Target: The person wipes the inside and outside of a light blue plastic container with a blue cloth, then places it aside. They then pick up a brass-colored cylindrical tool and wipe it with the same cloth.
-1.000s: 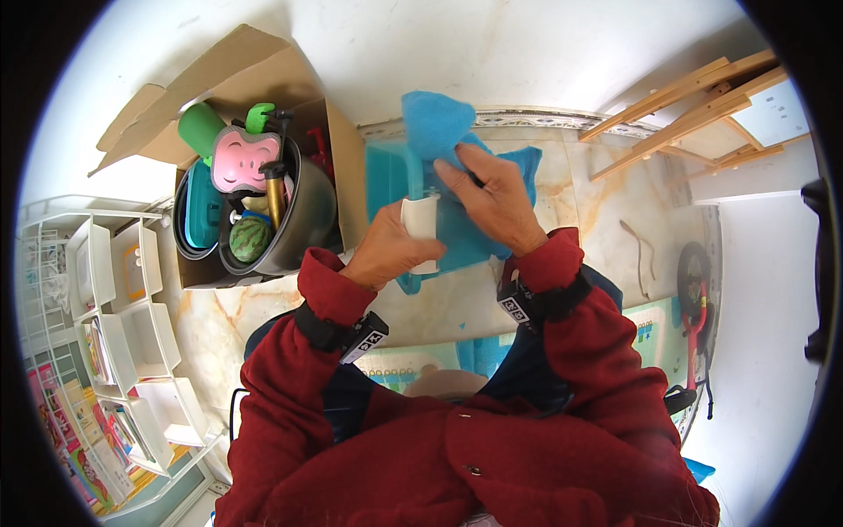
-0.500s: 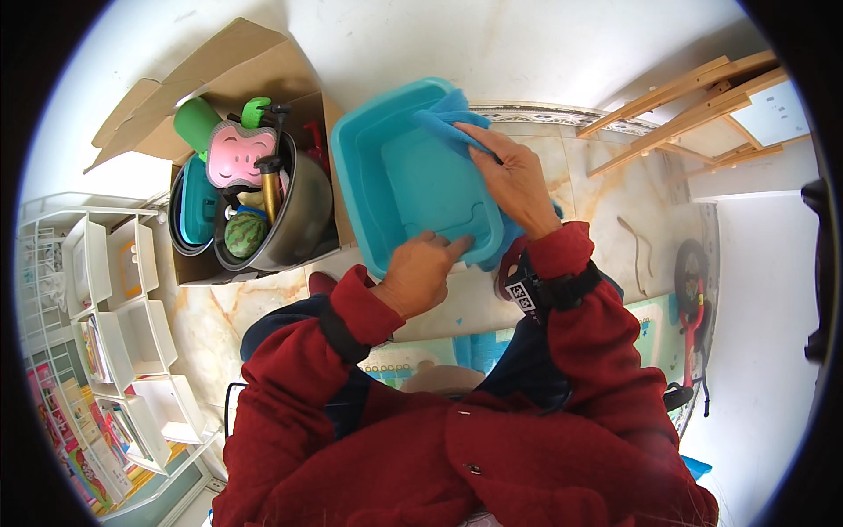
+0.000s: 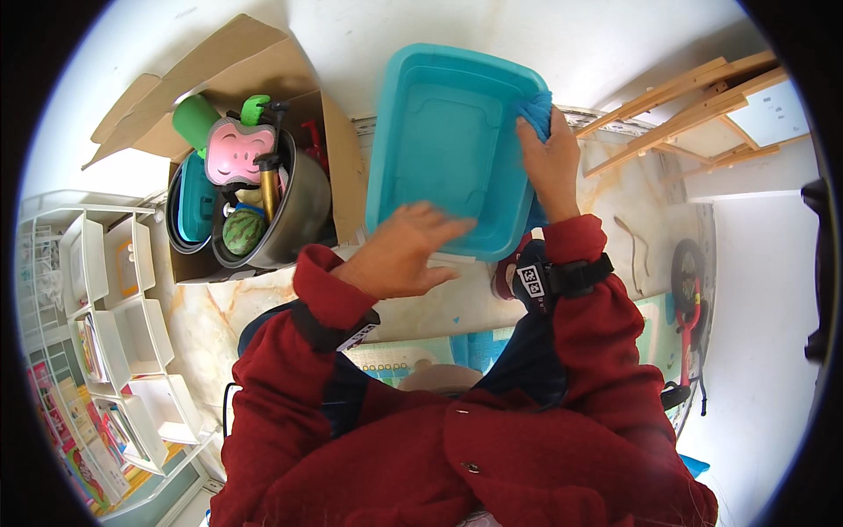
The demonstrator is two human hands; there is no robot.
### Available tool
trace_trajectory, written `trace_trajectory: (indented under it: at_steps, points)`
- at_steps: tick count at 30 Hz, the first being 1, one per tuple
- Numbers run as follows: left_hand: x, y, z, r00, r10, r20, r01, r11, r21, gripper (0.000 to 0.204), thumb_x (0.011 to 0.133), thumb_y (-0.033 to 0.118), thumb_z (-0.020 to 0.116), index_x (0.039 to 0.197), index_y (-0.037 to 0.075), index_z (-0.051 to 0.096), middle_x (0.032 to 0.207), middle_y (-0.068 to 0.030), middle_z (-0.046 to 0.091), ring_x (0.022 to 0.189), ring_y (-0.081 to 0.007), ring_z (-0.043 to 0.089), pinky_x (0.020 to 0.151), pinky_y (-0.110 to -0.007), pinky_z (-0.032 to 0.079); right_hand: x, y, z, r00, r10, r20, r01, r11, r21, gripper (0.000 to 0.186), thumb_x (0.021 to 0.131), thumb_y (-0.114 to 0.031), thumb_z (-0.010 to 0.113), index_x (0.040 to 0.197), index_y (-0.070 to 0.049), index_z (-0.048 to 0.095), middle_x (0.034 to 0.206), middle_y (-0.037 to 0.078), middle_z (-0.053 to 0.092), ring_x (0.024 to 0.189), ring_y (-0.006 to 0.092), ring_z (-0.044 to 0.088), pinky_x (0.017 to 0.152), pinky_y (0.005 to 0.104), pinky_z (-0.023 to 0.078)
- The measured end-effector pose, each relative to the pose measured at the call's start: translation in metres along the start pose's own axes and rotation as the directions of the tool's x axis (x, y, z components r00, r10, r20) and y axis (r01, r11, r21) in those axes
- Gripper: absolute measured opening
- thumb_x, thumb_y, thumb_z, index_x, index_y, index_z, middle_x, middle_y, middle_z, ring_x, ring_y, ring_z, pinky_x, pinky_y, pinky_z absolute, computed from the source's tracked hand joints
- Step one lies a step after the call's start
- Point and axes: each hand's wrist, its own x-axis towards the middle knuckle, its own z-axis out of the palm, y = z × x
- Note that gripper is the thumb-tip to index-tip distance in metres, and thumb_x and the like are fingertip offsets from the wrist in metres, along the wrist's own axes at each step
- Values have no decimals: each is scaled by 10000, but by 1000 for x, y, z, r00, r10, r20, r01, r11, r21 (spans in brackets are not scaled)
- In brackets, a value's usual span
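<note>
A teal plastic basin (image 3: 439, 149) with rounded corners is tilted in front of me, its inside facing me. My right hand (image 3: 553, 171) is closed at the basin's right rim, with a blue cloth (image 3: 537, 114) bunched between the fingers and the rim. More blue cloth seems to hang behind that side. My left hand (image 3: 406, 249) hovers by the near left corner, fingers stretched out and slightly blurred, holding nothing. Whether its fingertips touch the basin I cannot tell.
On the left stands an open cardboard box (image 3: 342, 162) holding a dark metal pot (image 3: 303, 215), a pink pad (image 3: 239, 154) and a striped green ball (image 3: 244, 232). White shelf bins (image 3: 145, 338) are at far left. A wooden easel (image 3: 676, 105) leans at far right, a small bike (image 3: 689, 307) below it.
The basin has moved right and upward, and turned. My left hand has let go of its near rim and opened. My right hand has moved right with the cloth.
</note>
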Motion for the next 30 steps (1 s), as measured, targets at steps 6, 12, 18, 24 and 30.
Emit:
trace_trajectory:
  at_steps: [6, 12, 18, 24, 30]
  points:
    - [6, -22, -38, 736, -199, -647, 284, 959, 28, 663, 709, 230, 771, 1272, 29, 485, 1174, -159, 571, 1060, -318, 534, 878, -411, 457, -2, -2, -4, 999, 17, 31, -16, 999, -43, 309, 859, -249, 587, 982, 32, 546, 753, 181, 616, 678, 293, 615, 623, 380, 474]
    - [-1, -48, -30, 656, -661, -364, 297, 670, -680, 577, 729, 135, 705, 1232, -23, 473, 1041, -172, 630, 885, -241, 632, 776, -353, 497, -21, -17, 12, 997, -58, 48, 52, 991, 123, 321, 895, -316, 579, 903, 3, 548, 686, 142, 580, 621, 209, 561, 592, 344, 451]
    - [-6, -54, -20, 655, -618, -435, 415, 776, -475, 455, 726, 37, 532, 1175, -31, 495, 900, -232, 637, 831, -361, 629, 778, -385, 487, -19, -15, 7, 992, -49, 114, 32, 990, 140, 357, 938, -349, 524, 871, -4, 592, 645, 117, 548, 576, 165, 481, 560, 315, 417]
    - [-4, -44, -18, 701, -594, -395, 455, 799, -393, 510, 709, 11, 488, 1216, -24, 461, 984, -264, 601, 922, -427, 578, 848, -426, 455, 0, 2, -2, 999, -31, -32, 34, 994, 106, 394, 960, -326, 491, 792, 13, 603, 587, 96, 480, 561, 135, 410, 529, 300, 377]
    - [-3, -40, 10, 856, -342, -387, 340, 937, -76, 628, 669, -91, 476, 1286, 14, 422, 1163, -244, 523, 1054, -409, 499, 944, -415, 408, 9, -13, -14, 994, 3, -106, 27, 959, 282, 363, 960, -322, 514, 868, 6, 642, 635, -5, 510, 599, 61, 399, 533, 236, 369]
